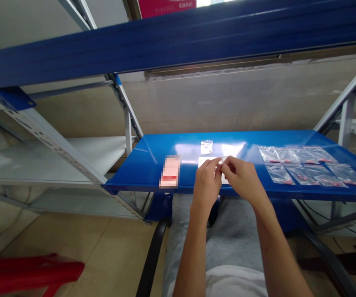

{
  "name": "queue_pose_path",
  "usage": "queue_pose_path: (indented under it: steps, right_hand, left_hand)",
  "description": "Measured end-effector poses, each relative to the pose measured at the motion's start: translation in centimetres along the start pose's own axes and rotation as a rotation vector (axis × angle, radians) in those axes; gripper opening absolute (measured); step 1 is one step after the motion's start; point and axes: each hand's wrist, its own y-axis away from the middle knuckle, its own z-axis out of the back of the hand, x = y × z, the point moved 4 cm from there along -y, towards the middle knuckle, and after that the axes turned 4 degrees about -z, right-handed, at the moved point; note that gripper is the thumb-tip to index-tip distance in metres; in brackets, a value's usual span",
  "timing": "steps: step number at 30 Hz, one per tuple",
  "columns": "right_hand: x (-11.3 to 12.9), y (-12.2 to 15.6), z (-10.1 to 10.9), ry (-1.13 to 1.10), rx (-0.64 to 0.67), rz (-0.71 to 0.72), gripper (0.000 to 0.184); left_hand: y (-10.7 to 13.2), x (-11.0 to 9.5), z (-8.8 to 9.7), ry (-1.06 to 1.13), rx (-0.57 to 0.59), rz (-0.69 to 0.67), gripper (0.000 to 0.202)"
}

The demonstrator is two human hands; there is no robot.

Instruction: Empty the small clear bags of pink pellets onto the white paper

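My left hand (208, 178) and my right hand (240, 175) meet over the blue shelf, fingertips pinched together. A small whitish piece (224, 158) shows at their fingertips; I cannot make out its kind. Beneath them lies a white sheet (202, 160), mostly covered by the hands. Just beyond it rests a small clear plastic bag (206, 147). Several clear zip bags (301, 156), with small red pieces inside, lie in two rows to the right of my right hand.
The blue shelf (153, 152) has a blurred pink-and-white rectangular item (170, 171) on its left. Across the view above runs a blue beam (178, 45). Metal uprights (57, 140) stand at the side. Chair armrests (153, 260) flank my legs, and a red stool (26, 272) stands lower left.
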Motion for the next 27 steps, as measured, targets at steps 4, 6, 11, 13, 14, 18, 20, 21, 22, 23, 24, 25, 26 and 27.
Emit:
queue_pose_path:
  steps: [4, 6, 11, 13, 14, 18, 20, 21, 22, 23, 24, 25, 26, 27]
  right_hand:
    - [1.1, 0.1, 0.4, -0.036, 0.054, 0.043, 0.032]
    - [1.3, 0.2, 0.5, -0.074, 0.090, 0.044, 0.033]
    - [-2.2, -0.9, 1.5, -0.260, 0.010, -0.130, 0.034]
    - [-4.6, -1.2, 2.0, -0.293, -0.078, -0.244, 0.041]
    - [-5.6, -1.3, 1.8, -0.370, -0.052, -0.303, 0.045]
    - [-7.1, -0.9, -0.3, -0.863, 0.295, -0.431, 0.055]
    - [-6.9, -0.7, -0.8, -0.977, 0.382, -0.427, 0.054]
    - [-6.8, -0.8, -1.0, -0.989, 0.387, -0.419, 0.052]
    - [-6.8, -0.9, -1.0, -0.987, 0.376, -0.410, 0.048]
    - [-6.8, -1.0, -1.1, -0.979, 0.360, -0.404, 0.045]
    - [-6.9, -1.1, -1.1, -0.970, 0.348, -0.401, 0.043]
    - [-7.0, -1.3, -1.1, -0.968, 0.344, -0.403, 0.043]
    - [-7.1, -1.4, -1.2, -0.973, 0.343, -0.411, 0.043]
    - [-7.2, -1.4, -1.4, -0.986, 0.340, -0.421, 0.043]
  left_hand:
    - [0.0, 0.3, 0.5, -0.016, -0.060, 0.086, 0.020]
    - [0.2, 0.4, 0.7, 0.004, -0.093, 0.104, 0.020]
    - [0.5, 1.2, 0.7, 0.218, -0.178, 0.141, 0.023]
    - [0.5, 1.6, 0.5, 0.337, -0.191, 0.155, 0.023]
    - [0.5, 1.7, 0.4, 0.386, -0.195, 0.162, 0.023]
    - [0.3, 2.0, 0.0, 0.504, -0.172, 0.233, 0.025]
    - [0.2, 2.4, -0.2, 0.538, -0.125, 0.300, 0.026]
    - [0.1, 2.6, -0.3, 0.551, -0.096, 0.331, 0.027]
    - [0.1, 2.8, -0.4, 0.562, -0.066, 0.355, 0.028]
    - [0.1, 3.0, -0.3, 0.573, -0.039, 0.371, 0.029]
    - [0.0, 3.1, -0.3, 0.583, -0.016, 0.381, 0.030]
    - [0.0, 3.3, -0.2, 0.590, 0.000, 0.386, 0.030]
    - [0.0, 3.4, -0.2, 0.596, 0.012, 0.389, 0.030]
    - [0.0, 3.5, -0.1, 0.599, 0.019, 0.391, 0.030]
